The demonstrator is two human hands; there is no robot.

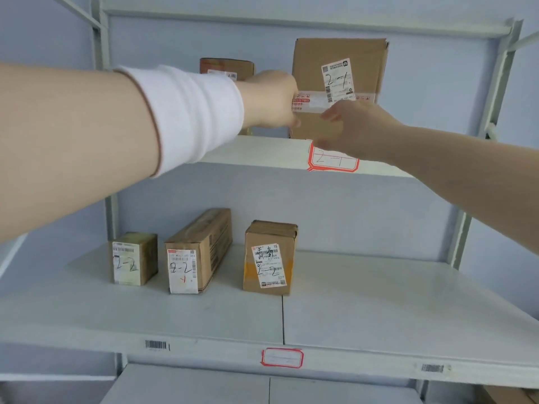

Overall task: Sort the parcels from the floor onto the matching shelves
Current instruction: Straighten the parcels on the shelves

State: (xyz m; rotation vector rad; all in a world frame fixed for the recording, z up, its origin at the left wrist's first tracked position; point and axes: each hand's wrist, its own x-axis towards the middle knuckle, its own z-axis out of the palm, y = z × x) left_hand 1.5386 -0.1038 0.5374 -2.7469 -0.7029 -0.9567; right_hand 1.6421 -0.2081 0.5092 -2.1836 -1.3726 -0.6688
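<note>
Fingers (292,110) of left hand (269,96): curled round left edge of 2-1 carton (368,62), upright on upper shelf (262,151), upper centre-right. Fingers (329,113) of right hand (354,128): spread, blurred, at its front. Risk: tall carton, one-sided hold, may topple forward.

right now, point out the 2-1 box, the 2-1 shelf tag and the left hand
2-1 box (367,72), head view, front face
2-1 shelf tag (335,160), head view, middle
left hand (269,97), head view, back
</note>
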